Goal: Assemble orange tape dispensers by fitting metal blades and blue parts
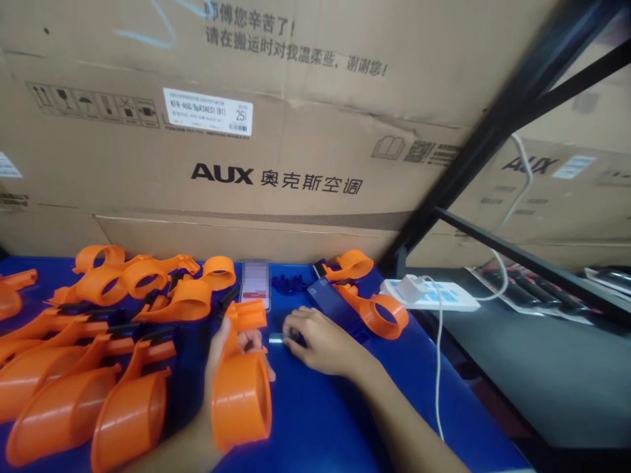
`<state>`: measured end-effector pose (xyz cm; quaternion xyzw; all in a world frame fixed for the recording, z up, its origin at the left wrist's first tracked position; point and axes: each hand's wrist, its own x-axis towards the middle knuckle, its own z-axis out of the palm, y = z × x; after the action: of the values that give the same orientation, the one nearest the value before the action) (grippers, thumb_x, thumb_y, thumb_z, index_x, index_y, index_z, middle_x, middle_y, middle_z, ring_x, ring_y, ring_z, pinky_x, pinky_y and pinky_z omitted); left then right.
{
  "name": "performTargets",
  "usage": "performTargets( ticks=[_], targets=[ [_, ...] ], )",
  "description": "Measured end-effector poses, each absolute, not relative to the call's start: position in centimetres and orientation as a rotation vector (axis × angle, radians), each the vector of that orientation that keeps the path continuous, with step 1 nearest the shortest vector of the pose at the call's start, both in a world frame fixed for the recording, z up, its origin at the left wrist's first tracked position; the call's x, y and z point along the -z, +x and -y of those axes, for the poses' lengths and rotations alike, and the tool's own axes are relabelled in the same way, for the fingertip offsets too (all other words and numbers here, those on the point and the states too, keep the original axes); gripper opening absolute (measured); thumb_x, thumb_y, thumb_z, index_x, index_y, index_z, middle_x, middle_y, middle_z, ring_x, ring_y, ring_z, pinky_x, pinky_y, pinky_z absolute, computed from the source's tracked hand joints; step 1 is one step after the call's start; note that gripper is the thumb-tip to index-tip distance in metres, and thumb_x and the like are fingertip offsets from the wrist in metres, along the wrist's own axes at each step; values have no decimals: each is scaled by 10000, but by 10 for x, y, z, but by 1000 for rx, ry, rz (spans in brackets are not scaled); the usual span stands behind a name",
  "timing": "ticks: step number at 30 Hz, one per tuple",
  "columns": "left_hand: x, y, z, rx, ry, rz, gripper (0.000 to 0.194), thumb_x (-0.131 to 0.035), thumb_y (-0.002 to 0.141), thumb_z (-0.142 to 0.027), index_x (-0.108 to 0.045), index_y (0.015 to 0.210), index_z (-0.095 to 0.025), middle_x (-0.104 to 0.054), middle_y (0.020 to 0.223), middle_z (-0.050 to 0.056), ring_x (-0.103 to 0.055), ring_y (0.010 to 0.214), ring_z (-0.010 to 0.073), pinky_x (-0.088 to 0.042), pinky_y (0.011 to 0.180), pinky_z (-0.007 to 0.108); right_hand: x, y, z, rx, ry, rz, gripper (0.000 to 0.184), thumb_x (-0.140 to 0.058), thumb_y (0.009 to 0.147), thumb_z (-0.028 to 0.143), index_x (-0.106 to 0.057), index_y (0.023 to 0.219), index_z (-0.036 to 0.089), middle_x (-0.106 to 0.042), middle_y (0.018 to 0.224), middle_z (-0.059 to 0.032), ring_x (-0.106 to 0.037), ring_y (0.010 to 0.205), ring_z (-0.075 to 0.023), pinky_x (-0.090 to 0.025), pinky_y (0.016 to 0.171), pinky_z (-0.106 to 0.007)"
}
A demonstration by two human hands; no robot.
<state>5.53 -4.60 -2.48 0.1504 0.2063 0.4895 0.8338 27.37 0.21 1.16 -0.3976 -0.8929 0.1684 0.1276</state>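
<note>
From my head, I see my left hand (215,360) closed around an orange part (240,401) over the blue counter (315,427). My right hand (320,338) is curled just beside it, fingers drawn in at a small silvery piece (276,339); I cannot tell whether they grip it. Other orange loops (131,410) lie to my left, a phone (255,292) beyond.

you have bare surface (320,427) between the raised holder (241,401) and your right arm (389,394), open toward your body. leftward, orange holders (131,414) crowd your path. ahead, the phone (255,295) and dark clips (289,284) lie before the carton (276,131), which walls off the back. rightward, two holders (367,312), the white cable (440,368) and a slanting post (468,112) block you.
</note>
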Motion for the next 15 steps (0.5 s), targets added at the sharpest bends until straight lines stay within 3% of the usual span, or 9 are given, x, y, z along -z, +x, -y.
performTargets(
  ticks=[6,15],
  targets=[
    [19,63,51,-1120,307,-551,419,-653,870,-595,-621,820,-180,-659,566,-1,-729,502,251,-522,409,262,-19,276,-3,-468,-1223,2494,162,-548,1021,283,-634,916,196,-676,894,-53,-601,826,-195,-421,750,-289],
    [18,61,49,-1048,289,-505,413,-686,861,-589,-557,797,-201,-668,592,-2,-738,525,249,-530,419,259,-11,274,-5,-351,-1239,2528,302,-468,1062,302,-695,900,187,-710,890,-77,-634,864,-206,-432,769,-298]
  ],
)
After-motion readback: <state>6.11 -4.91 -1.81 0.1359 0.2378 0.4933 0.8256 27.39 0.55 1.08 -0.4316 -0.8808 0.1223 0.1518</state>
